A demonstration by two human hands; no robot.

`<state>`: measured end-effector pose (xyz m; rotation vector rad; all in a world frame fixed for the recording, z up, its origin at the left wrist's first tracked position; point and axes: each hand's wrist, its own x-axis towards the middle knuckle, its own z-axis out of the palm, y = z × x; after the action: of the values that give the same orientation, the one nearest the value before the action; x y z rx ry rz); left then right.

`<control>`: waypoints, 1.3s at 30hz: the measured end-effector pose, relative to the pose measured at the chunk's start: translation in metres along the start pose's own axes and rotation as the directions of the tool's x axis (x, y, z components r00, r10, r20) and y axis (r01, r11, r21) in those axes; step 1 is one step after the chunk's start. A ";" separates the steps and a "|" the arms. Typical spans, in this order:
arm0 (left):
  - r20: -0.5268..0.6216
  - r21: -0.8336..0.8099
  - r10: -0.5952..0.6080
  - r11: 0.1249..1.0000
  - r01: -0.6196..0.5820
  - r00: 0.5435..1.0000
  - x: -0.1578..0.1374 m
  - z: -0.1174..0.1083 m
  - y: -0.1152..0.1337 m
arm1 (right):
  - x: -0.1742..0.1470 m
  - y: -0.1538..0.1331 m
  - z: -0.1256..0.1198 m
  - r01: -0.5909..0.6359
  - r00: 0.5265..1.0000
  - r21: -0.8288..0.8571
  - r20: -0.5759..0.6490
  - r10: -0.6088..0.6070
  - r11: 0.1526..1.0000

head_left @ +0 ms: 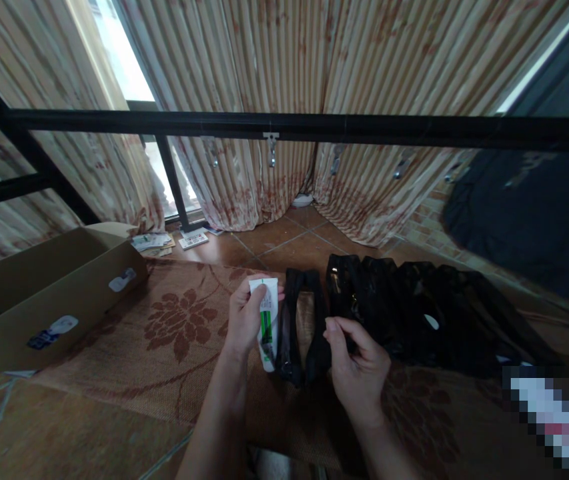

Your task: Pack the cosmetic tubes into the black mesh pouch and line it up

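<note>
Curtains, striped and flower-patterned: hung beyond the open black pouch, the point of reference for all places below.
Rug, reddish brown with darker flowers: under the pouch and out to either side.
Rail, black, with metal clips: crosswise, beyond the pouch and in front of the curtains.
Row of black bags, set side by side: right of the pouch.
Cardboard box, open-topped, stickers on its side: well to the left of the pouch.
The pouch itself: long, mouth parted, brown inside, lying between both hands.
Right hand: at the pouch's right edge, thumb and forefinger tips brought together; whether fabric is between them cannot be told.
Left hand: left of the pouch, pinching a tube, thumb across its front.
Tube, white with green print: just beside the pouch's left edge, flat end away from the person.
</note>
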<state>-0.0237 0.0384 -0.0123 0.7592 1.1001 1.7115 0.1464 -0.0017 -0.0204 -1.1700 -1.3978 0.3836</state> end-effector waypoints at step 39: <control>0.100 0.102 -0.101 0.991 0.091 0.990 0.000 -0.011 0.001 | -0.001 0.001 -0.001 0.021 1.000 -0.016 -0.006 -0.021 1.000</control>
<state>-0.0336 0.0340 -0.0157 0.8335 1.1353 1.5294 0.1472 -0.0021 -0.0213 -1.1677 -1.4089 0.3537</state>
